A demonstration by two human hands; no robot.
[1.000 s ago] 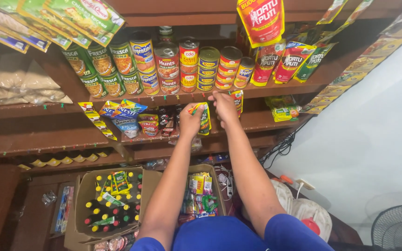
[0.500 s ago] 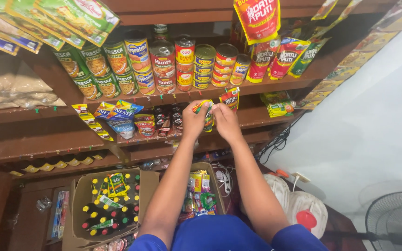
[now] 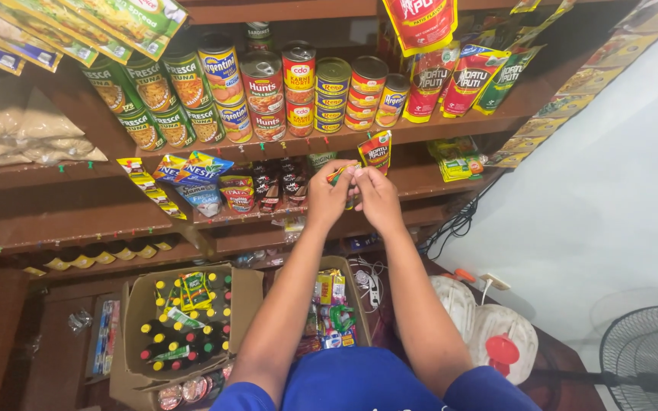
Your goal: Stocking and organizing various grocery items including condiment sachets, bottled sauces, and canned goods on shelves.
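From the head camera I see both my hands raised in front of the middle shelf (image 3: 451,199). My left hand (image 3: 327,196) and my right hand (image 3: 376,196) are closed together, fingertips pinching one small sachet (image 3: 342,173) between them — a bit of green, yellow and red shows above my thumbs, the rest is hidden. It sits just below the red-and-green sachet (image 3: 375,151) hanging from the shelf edge above. To do this well I judge I should keep the pinch light and near the packet's top edge, elbows steady, so the thin foil doesn't crumple or slip down toward the boxes.

Around it: stacked tins (image 3: 298,85) on the shelf above, green tuna cans (image 3: 163,95) to their left, red sauce pouches (image 3: 462,76) to the right, and dark sachet strips (image 3: 272,186) just beside my left wrist — these are close enough to snag. Below my arms sit a cardboard box of small bottles (image 3: 184,327) and a second box of mixed packets (image 3: 329,308). A white jug with a red cap (image 3: 500,342) and a fan (image 3: 649,358) stand well apart, lower right.
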